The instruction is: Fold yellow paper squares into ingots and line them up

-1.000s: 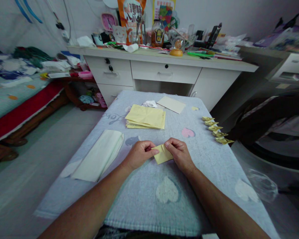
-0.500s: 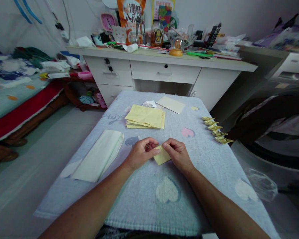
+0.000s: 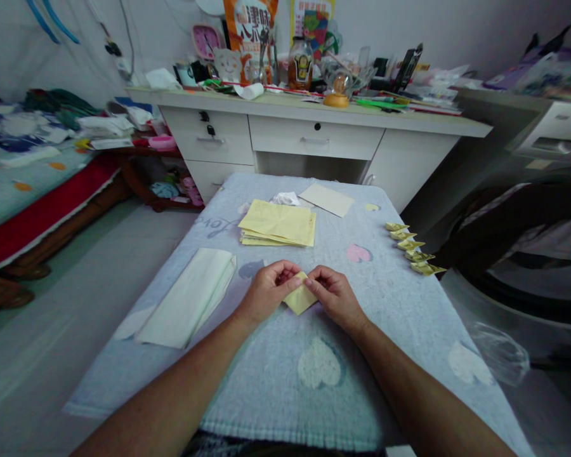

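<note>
A small folded piece of yellow paper (image 3: 299,301) is pinched between both hands above the middle of the cloth-covered table (image 3: 375,355). My left hand (image 3: 269,289) grips its upper left edge, thumb on top and fingers curled. On the other side, my right hand (image 3: 337,295) holds the upper right edge, its thumb close to the left one. One corner of the paper points toward me. Beyond the hands lies a stack of yellow paper sheets (image 3: 278,223). Several small folded yellow paper shapes (image 3: 412,244) stand in a row along the right edge.
A folded pale paper bundle (image 3: 188,298) lies on the left, with a pale card (image 3: 327,200) and crumpled white tissue (image 3: 285,198) at the back. Behind the table stands a white desk (image 3: 314,136) crowded with items. A washing machine (image 3: 552,136) is at the right.
The yellow paper has turned in my hands, so a corner now points toward me, and it has shifted slightly left. My thumbs have come closer together.
</note>
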{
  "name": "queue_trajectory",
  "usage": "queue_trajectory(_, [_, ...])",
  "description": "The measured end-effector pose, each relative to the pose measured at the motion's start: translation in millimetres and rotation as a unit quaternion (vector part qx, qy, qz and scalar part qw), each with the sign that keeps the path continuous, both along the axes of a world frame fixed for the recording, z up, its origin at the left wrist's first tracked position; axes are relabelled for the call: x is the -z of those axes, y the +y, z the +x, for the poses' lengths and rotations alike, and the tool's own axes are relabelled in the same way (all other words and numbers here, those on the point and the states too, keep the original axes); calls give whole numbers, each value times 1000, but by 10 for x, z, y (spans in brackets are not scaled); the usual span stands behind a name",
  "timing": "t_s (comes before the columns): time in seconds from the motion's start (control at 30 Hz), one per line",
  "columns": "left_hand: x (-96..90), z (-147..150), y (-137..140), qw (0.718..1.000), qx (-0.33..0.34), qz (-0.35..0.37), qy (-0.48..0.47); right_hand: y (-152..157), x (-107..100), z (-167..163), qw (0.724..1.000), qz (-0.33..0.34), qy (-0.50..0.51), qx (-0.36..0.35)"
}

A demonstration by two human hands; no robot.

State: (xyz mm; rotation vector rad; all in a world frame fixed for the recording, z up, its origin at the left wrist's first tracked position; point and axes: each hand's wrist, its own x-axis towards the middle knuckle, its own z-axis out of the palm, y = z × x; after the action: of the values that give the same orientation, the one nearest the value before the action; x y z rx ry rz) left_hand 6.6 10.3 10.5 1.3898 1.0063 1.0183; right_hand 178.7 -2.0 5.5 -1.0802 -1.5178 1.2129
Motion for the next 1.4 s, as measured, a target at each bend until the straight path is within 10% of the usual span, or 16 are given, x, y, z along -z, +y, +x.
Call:
queue_trajectory(0.73, [-12, -51, 38, 988, -106, -63, -97, 37, 14, 52, 1000, -7, -22, -16])
queue_trajectory(0.97, [-28, -113, 58, 994, -89, 63, 20, 48, 46, 54, 999, 43, -24, 16])
queue_trajectory(1.17, [-89, -75, -55, 901, -65, 361, 234, 70, 52, 63, 975, 168, -111, 93])
queue_trajectory(1.4, [57, 13, -130, 830, 116, 371, 399, 121, 111, 131, 938, 203, -254, 118])
